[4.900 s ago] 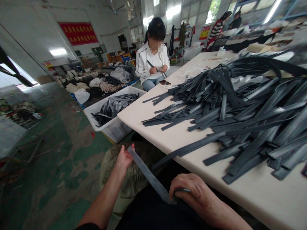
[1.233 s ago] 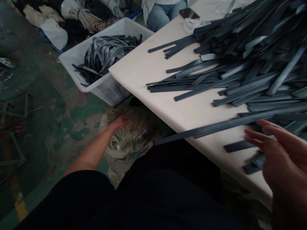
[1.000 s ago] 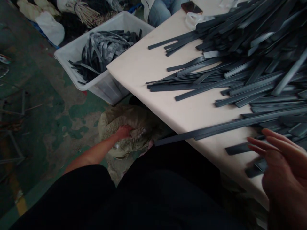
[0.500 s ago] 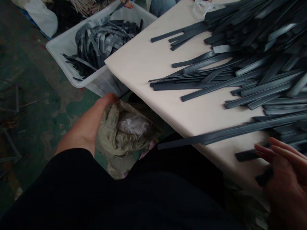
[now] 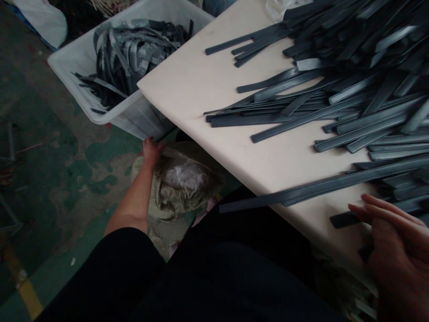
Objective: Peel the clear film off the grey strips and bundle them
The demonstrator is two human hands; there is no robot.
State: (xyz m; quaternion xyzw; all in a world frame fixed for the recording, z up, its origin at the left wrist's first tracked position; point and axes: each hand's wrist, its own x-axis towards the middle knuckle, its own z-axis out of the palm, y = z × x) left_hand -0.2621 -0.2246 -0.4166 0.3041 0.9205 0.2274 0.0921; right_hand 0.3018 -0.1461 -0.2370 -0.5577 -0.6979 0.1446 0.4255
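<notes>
My left hand (image 5: 152,150) reaches down beside the table and is closed on the rim of an olive woven sack (image 5: 172,201). Crumpled whitish plastic (image 5: 187,175) shows in the sack's mouth. At the lower right, my right hand (image 5: 395,239) lies by the table edge with its fingers stretched out, over the ends of short black strips (image 5: 343,219). No strip is visibly gripped in it. One long, stitched black strip (image 5: 254,201) juts past the table edge toward my body, just beyond the right hand.
Many black strips (image 5: 301,107) lie in loose heaps on the pale table (image 5: 187,80). A white plastic bin (image 5: 127,118) full of dark strips (image 5: 134,53) stands by the table's corner. Clear plastic (image 5: 279,9) lies at the far edge. Metal frames (image 5: 11,143) stand on the green floor at left.
My left forearm has straightened and the left hand has moved slightly down at the sack's rim, opening its mouth a little. The right hand has barely moved. The view has shifted slightly.
</notes>
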